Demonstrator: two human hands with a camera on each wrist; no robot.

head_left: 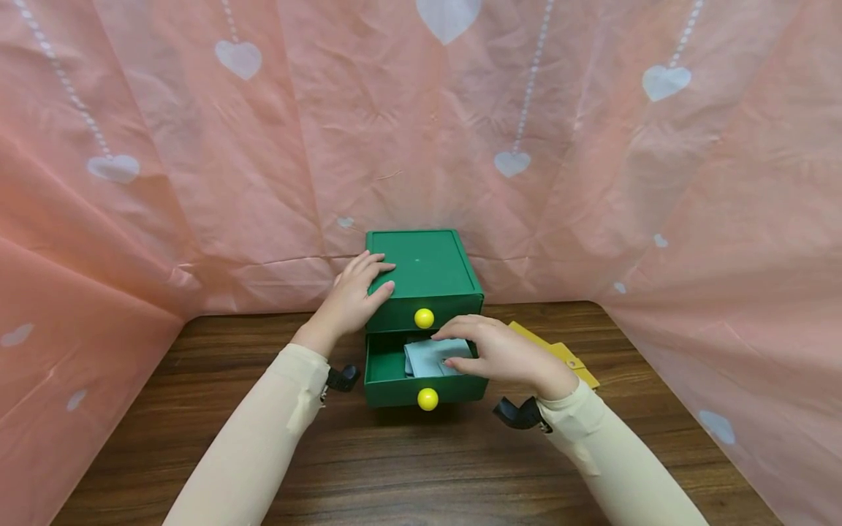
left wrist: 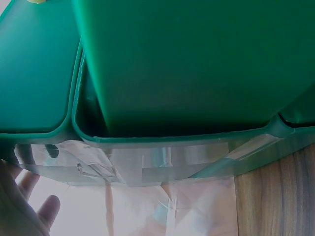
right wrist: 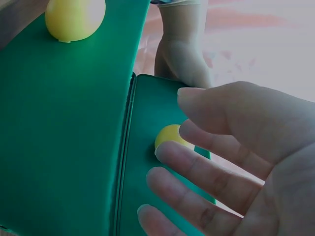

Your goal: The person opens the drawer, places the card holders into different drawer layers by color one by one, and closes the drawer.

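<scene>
A green two-drawer box (head_left: 424, 259) has yellow round knobs, and its lower drawer (head_left: 388, 393) is pulled out. Inside that drawer lies a light-blue flat case (head_left: 426, 358) with a small snap, perhaps a wallet or notebook. My left hand (head_left: 351, 294) rests at the box's upper left edge, fingers spread over the top. Over the drawer's right part is my right hand (head_left: 506, 354), thumb and fingers apart, close above the blue case. The right wrist view shows the right hand (right wrist: 221, 172) with loosely bent fingers and nothing in them.
A yellow flat case (head_left: 572, 358) with a snapped strap lies on the wooden table (head_left: 421, 467), right of the box and partly behind the right hand. Pink cloth (head_left: 408, 131) with pale hearts hangs behind and on both sides.
</scene>
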